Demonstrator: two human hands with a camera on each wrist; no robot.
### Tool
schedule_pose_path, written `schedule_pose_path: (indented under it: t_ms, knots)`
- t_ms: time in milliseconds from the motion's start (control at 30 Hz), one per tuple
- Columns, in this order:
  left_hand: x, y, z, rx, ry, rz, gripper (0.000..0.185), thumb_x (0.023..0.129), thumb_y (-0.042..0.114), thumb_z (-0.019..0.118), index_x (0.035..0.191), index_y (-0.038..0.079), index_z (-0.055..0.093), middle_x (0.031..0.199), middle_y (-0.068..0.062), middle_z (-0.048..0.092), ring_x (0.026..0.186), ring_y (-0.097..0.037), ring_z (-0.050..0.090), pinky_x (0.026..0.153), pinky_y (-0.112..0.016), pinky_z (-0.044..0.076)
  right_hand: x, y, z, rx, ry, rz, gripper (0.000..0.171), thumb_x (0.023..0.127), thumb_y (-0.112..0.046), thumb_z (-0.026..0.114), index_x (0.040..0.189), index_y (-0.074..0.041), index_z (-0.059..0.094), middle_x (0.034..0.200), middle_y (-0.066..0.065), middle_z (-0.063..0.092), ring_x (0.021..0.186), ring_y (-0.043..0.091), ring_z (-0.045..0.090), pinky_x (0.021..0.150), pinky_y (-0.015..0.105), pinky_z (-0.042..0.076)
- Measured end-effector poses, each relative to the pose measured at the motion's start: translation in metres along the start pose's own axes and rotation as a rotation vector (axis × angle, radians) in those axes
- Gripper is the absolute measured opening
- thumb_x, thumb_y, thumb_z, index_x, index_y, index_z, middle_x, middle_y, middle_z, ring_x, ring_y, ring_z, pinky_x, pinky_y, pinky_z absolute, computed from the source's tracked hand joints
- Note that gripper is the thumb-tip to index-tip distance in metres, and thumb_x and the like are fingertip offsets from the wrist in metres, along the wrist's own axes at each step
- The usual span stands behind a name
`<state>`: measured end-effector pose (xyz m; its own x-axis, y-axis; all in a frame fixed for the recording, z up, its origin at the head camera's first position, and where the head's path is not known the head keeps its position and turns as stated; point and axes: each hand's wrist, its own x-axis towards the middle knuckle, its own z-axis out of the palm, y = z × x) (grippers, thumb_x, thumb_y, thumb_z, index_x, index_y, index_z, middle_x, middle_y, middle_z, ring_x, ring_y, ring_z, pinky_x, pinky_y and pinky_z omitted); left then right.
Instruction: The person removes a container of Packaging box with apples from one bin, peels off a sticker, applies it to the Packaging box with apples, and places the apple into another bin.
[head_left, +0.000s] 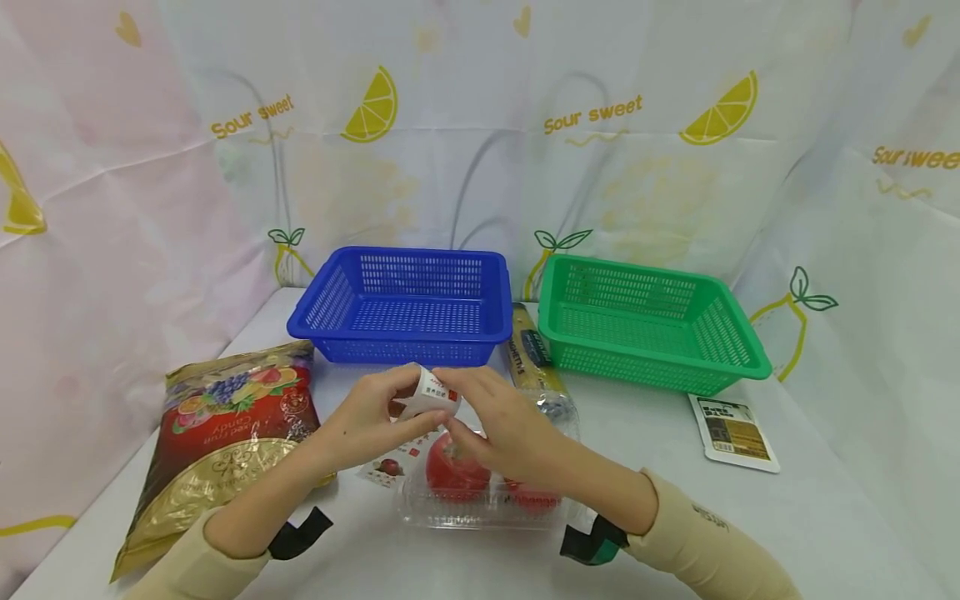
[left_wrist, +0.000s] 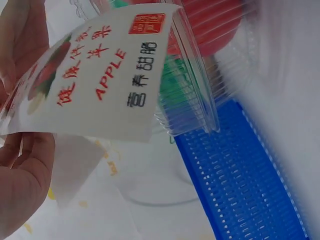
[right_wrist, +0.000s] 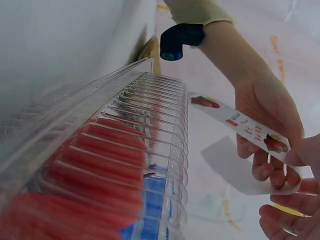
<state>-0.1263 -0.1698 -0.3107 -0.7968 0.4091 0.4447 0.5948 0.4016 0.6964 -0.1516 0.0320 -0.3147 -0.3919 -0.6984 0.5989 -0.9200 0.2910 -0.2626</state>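
Between the two hands is a curled white paper label (head_left: 437, 392) with red lettering, an apple picture and the word APPLE. My left hand (head_left: 375, 421) pinches it between thumb and fingers on the left side. From the right, my right hand (head_left: 513, 425) pinches the other edge, its fingertips close to the left ones. A printed end of the label (right_wrist: 245, 122) sticks out past the left hand in the right wrist view. A plain white sheet (right_wrist: 227, 165) shows behind it. Just below the hands sits a clear ribbed plastic clamshell (head_left: 480, 508) with red apple-like fruit (head_left: 453, 471) inside.
A large candy bag (head_left: 232, 433) lies at the left. At the back stand a blue basket (head_left: 412, 348) and a green basket (head_left: 645, 367), with a spaghetti packet (head_left: 532, 350) between them. A flat white-edged packet (head_left: 733, 433) lies at the right.
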Motion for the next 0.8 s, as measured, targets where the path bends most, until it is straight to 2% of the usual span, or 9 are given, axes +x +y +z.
schedule_pose_path:
  t_ms: [167,333,500,700,800]
  knots:
    - [0.0016,-0.0001,0.0009,-0.031,0.044,0.118,0.021,0.081,0.005,0.068,0.099,0.013,0.062,0.092,0.003,0.058,0.081,-0.013,0.057,0.064,-0.027,0.054,-0.0002,0.0006,-0.0031,0.111,-0.006,0.003,0.046,0.088,-0.011,0.059,0.131,-0.007,0.043,0.123,0.004,0.053,0.109,0.012,0.049,0.089,0.023,0.044]
    - [0.0022,0.0002,0.0008,-0.075,0.048,0.17,0.022,0.078,0.0,0.069,0.095,0.012,0.061,0.088,-0.001,0.058,0.068,-0.012,0.059,0.05,-0.028,0.053,-0.0014,0.001,-0.0043,0.156,-0.007,-0.003,0.043,0.089,-0.012,0.058,0.13,-0.008,0.045,0.124,0.003,0.053,0.104,0.011,0.051,0.083,0.02,0.047]
    - [0.0012,-0.0002,-0.0004,-0.114,0.049,0.15,0.021,0.076,0.0,0.071,0.092,0.009,0.059,0.078,-0.003,0.054,0.055,-0.013,0.062,0.039,-0.028,0.048,-0.0014,0.0029,-0.0041,0.176,0.012,-0.05,0.039,0.09,-0.014,0.057,0.127,-0.006,0.048,0.121,0.003,0.056,0.1,0.01,0.053,0.08,0.017,0.046]
    - [-0.0009,0.0015,-0.0006,-0.126,0.058,0.087,0.018,0.077,0.004,0.072,0.091,0.007,0.06,0.076,-0.003,0.059,0.056,-0.014,0.062,0.038,-0.028,0.048,-0.0026,0.0031,-0.0039,0.272,0.009,-0.033,0.032,0.091,-0.012,0.056,0.122,-0.006,0.052,0.116,0.002,0.059,0.1,0.009,0.054,0.08,0.021,0.048]
    - [-0.0009,0.0018,0.0,-0.104,0.07,0.101,0.018,0.077,0.003,0.071,0.09,0.007,0.061,0.078,-0.002,0.061,0.057,-0.013,0.06,0.041,-0.027,0.049,-0.0031,0.0031,-0.004,0.31,0.012,-0.02,0.03,0.091,-0.01,0.054,0.121,-0.005,0.053,0.114,0.003,0.06,0.1,0.01,0.056,0.08,0.022,0.048]
